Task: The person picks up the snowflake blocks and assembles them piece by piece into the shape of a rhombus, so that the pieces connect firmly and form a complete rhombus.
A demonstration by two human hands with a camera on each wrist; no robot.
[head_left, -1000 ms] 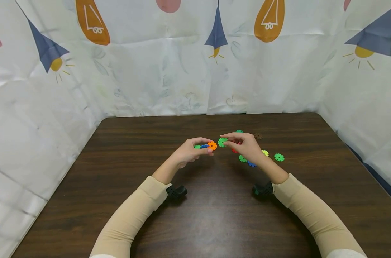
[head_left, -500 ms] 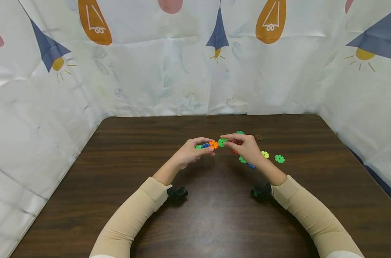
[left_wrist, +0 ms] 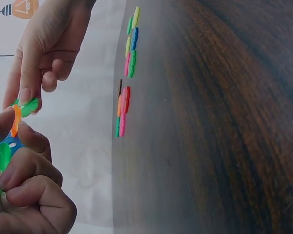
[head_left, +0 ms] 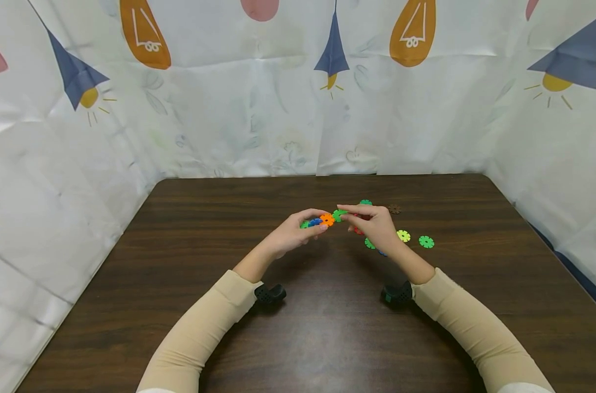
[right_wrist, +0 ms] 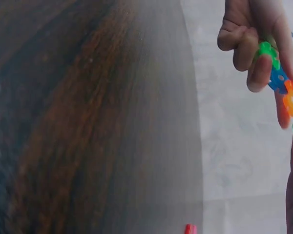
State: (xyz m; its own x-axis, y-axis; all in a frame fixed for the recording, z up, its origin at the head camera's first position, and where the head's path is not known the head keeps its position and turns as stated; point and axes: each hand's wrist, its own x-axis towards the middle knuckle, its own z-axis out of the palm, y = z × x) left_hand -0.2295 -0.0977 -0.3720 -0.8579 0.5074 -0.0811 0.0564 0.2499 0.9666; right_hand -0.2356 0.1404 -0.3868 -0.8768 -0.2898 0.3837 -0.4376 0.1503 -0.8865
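My left hand (head_left: 293,233) pinches a short chain of notched plastic snowflake discs: a green disc (right_wrist: 267,52), a blue disc (right_wrist: 278,80) and an orange disc (head_left: 327,219). Thumb and fingertips lie on the chain near the orange end. From the other side, my right hand (head_left: 378,225) pinches a second green disc (head_left: 338,215) by its edge. That disc meets the orange one at an angle; how deep their notches fit cannot be seen. Both hands are raised above the brown table (head_left: 307,327).
Loose discs lie beyond and below my right hand: a yellow disc (head_left: 403,236), a green disc (head_left: 426,242), a brown disc (head_left: 394,208) and several more, partly hidden by the hand. A white patterned curtain (head_left: 278,120) encloses the table's back and sides.
My left hand has shifted slightly right with its chain, bringing the orange disc against the green one in my right hand. The small gap between them has closed, and the green disc has tilted.
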